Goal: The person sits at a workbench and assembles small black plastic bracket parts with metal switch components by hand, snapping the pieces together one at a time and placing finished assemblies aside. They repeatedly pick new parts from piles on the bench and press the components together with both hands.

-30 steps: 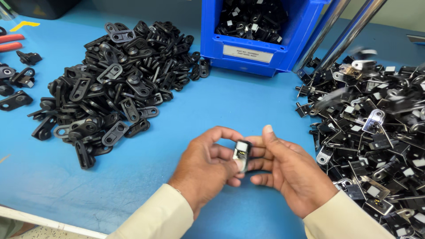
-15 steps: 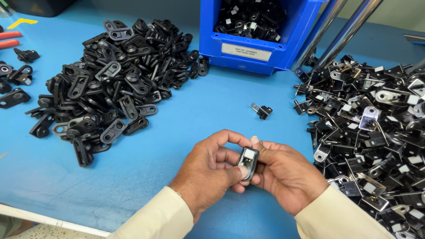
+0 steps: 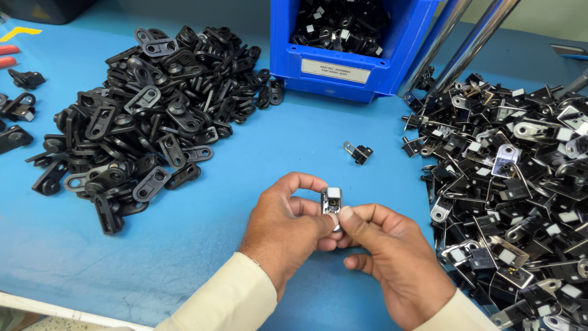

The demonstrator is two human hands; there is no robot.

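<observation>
At the far left edge of the blue table [image 3: 202, 245] we see two red handles [image 3: 7, 55] and a few stray black parts [image 3: 24, 78] lying apart from the rest. Just right of them spreads a big heap of black plates [image 3: 153, 122], flat pieces with holes and slots, piled loosely and reaching almost to the blue bin [image 3: 343, 55] at the top middle. The bin has a pale label on its front wall and is filled with small black and silver pieces. Below it, alone on the bare table, lies one small clip [image 3: 358, 151], well apart from both heaps. Near the bottom middle our left hand [image 3: 285, 233] and right hand [image 3: 395, 263] meet, both in cream sleeves. Together they pinch a small metal part [image 3: 331, 201], silver with a dark body, held upright above the table between the two heaps: the left thumb and curled fingers close on its left side, the right thumb and forefinger press on its lower right. Both hands are narrow, closed on that piece. Right of the bin two metal tubes [image 3: 471, 43] slant up out of view. At the far right lies a second heap [image 3: 520, 184], black and silver clips tangled together, running to the picture's lower edge.
</observation>
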